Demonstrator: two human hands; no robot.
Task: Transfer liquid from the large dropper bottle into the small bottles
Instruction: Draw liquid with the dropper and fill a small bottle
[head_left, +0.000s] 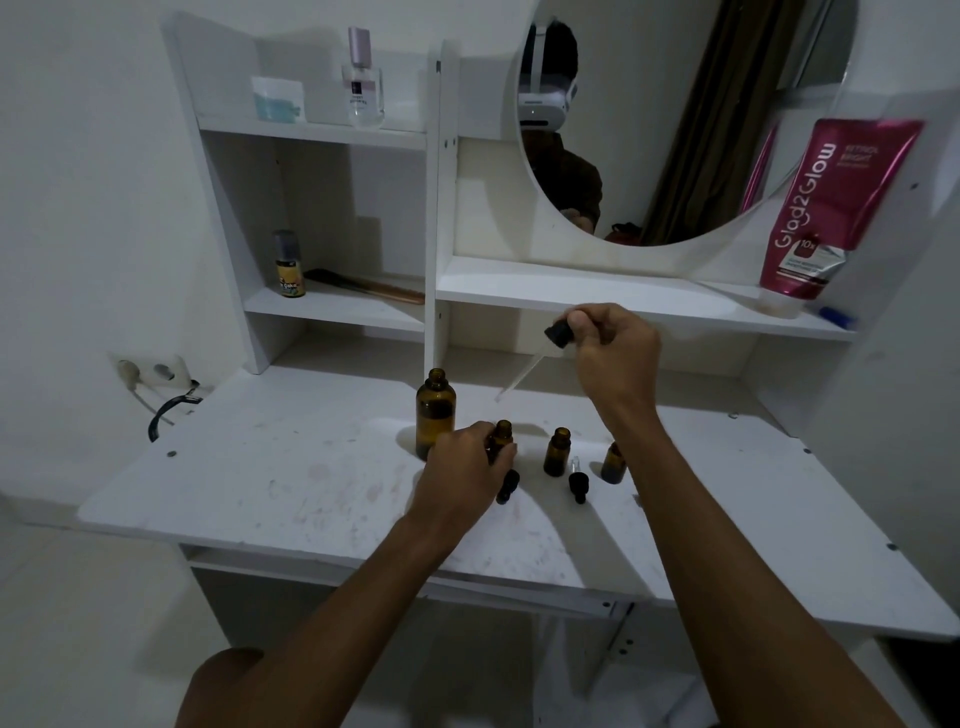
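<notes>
the white dressing table with its scuffed top (291, 467) is carrying everything the task needs, all gathered near the middle. the tall amber glass dropper bottle (435, 413) is standing upright and uncapped, its mouth open, just behind the left hand.

the right hand (613, 348) is hovering above the table, pinching the black rubber bulb of the large bottle's dropper (559, 333) between thumb and fingertips, with the clear glass pipette (519, 375) slanting down and to the left, its tip in the air between the big bottle and the small ones. whether the pipette is carrying liquid is too faint to tell.

the left hand (462, 467) is curling around the leftmost small amber bottle (502, 439), steadying it on the table; its neck is showing open above the fingers. a second small amber bottle (557, 452) is standing open just to the right, and a third small amber bottle (614, 462) is sitting partly hidden behind the right forearm.

two small black dropper caps (577, 486) are lying on the table in front of the bottles, one partly under the left hand.

judging from this, the opening of bottles is looking finished and the filling is only getting under way with the first small bottle; fill levels are not readable, so the other two are probably waiting, and recapping is remaining.
</notes>
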